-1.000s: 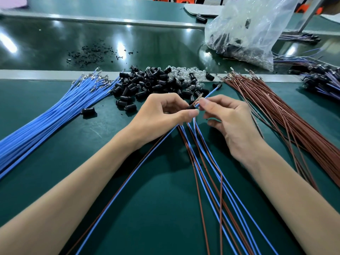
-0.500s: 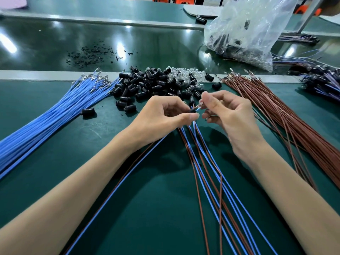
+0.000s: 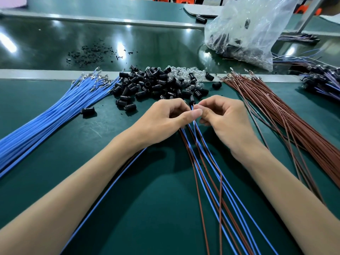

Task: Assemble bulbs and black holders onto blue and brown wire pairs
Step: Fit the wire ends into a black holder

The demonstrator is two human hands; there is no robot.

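dark green matting (image 3: 55,144) covered the near bench, matte and lightly scuffed, with a pale strip (image 3: 46,73) along its far edge and a glossier green surface (image 3: 147,43) beyond that threw back ceiling lights. black crumbs (image 3: 92,54) were scattered on that far surface, and a crinkled clear plastic bag (image 3: 248,30) slumped at its right. on the matting, a thick sheaf of blue wires (image 3: 46,115) fanned in from the left and a sheaf of brown wires (image 3: 294,122) from the right, both tipped with small metal terminals. between them lay a heap of short black holders (image 3: 147,85), tubular and dull, mixed at the back with small clear glass bulbs (image 3: 185,73); one holder (image 3: 88,110) lay apart to the left. a tangle of finished pieces (image 3: 322,83) sat at the far right. loose wire pairs (image 3: 211,172) ran up the middle to the hands. the left hand (image 3: 165,122) had its fingers curled, thumb and forefinger pinching the wire ends, and the right hand (image 3: 226,118), also curled, pinched the same ends just beside it, thumbs nearly touching. whether a bulb sat between the fingertips could not be told.
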